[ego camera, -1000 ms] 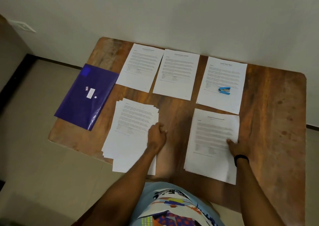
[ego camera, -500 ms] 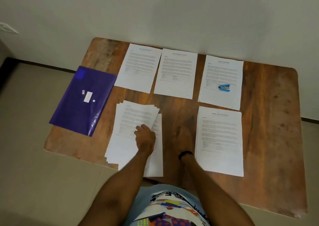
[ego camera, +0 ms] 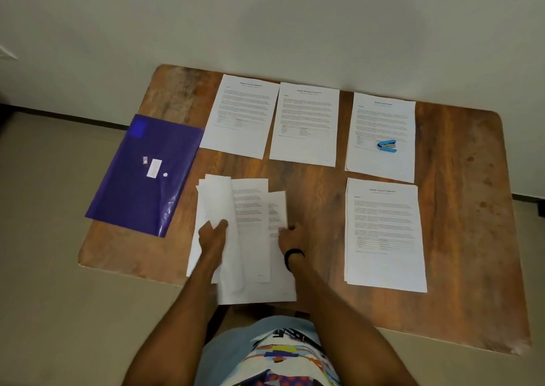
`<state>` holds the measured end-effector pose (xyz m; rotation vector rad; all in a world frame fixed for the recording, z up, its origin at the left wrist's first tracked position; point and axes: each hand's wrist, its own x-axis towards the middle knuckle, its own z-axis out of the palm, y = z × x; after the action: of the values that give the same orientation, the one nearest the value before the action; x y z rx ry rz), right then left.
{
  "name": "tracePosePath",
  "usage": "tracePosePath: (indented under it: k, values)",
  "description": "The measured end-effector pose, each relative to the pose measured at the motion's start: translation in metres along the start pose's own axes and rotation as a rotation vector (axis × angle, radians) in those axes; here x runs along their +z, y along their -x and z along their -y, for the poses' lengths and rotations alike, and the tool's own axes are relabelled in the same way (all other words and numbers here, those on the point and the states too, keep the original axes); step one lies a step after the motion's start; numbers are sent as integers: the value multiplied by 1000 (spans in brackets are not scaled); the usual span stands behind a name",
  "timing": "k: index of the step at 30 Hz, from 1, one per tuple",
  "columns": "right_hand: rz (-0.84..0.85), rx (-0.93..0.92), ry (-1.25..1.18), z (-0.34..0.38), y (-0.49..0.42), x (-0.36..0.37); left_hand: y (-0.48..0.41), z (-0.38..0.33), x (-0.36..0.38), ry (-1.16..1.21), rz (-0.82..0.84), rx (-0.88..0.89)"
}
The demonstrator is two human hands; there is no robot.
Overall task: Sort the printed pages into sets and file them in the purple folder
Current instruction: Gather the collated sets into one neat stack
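White paper lifted now, flat half a second ago: raised sheet [ego camera: 218, 200] curled up off the loose stack [ego camera: 256, 288], bowed into a soft arch, with lines of print exposed on the page beneath. Left hand [ego camera: 213, 238], spread flat on top of that stack before, now pinching the raised sheet near its lower left, thumb and fingertips closed narrowly on the paper. Right hand [ego camera: 290, 233], a second ago pressed on the near-right pile [ego camera: 385, 235] and then drawn back toward the body, now brought in against the stack's right edge. Fingers hidden behind the paper, so cannot tell whether gripping or merely touching. Black band [ego camera: 294, 254] round that wrist.

Everything else as before. Purple folder [ego camera: 147, 173] flat and closed at the table's left side, well apart from both hands. Glossy plastic, crinkled shine at its near corner, small white label on its face, left part hanging past the table edge. Wooden table [ego camera: 460, 208] with rounded corners, worn brown grain, darker blotches toward the right. Three thin rectangular piles of printed pages in the far row: left pile [ego camera: 241, 114], middle pile [ego camera: 305, 123], right pile [ego camera: 380, 114] with a small blue stapler [ego camera: 387, 146] lying on it. Loose stack fanned and uneven, near end overhanging the table's front edge.
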<state>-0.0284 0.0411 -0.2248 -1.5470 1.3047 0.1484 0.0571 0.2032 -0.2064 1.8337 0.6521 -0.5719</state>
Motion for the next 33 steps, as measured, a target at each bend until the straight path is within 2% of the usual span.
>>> tracePosePath:
  k: [2,4,10,14,21,26,28,30,33]
  values:
    - [-206,-19,-27,-3,-6,-13,3,-6,-4,-104,-98,89]
    - [-296,-50,8,-4,-10,-29,4,-10,-8,-214,-170,154]
    - [-257,-74,-19,-3,-20,-56,3,-16,6,-451,-196,267]
    - [-360,-74,7,4,-21,-74,3,-11,22,-606,-105,394]
    - [-428,-32,1,3,-32,-112,-3,6,30,-714,-33,448]
    - [-753,7,-284,10,-24,-156,2,-4,42,-784,74,346]
    - [-786,12,-366,10,-27,-179,19,-21,53,-728,29,485]
    - [-665,-4,-335,6,-33,-190,35,-41,68,-583,124,517]
    - [-434,-78,-247,-8,-40,-190,60,-64,95,-200,542,169]
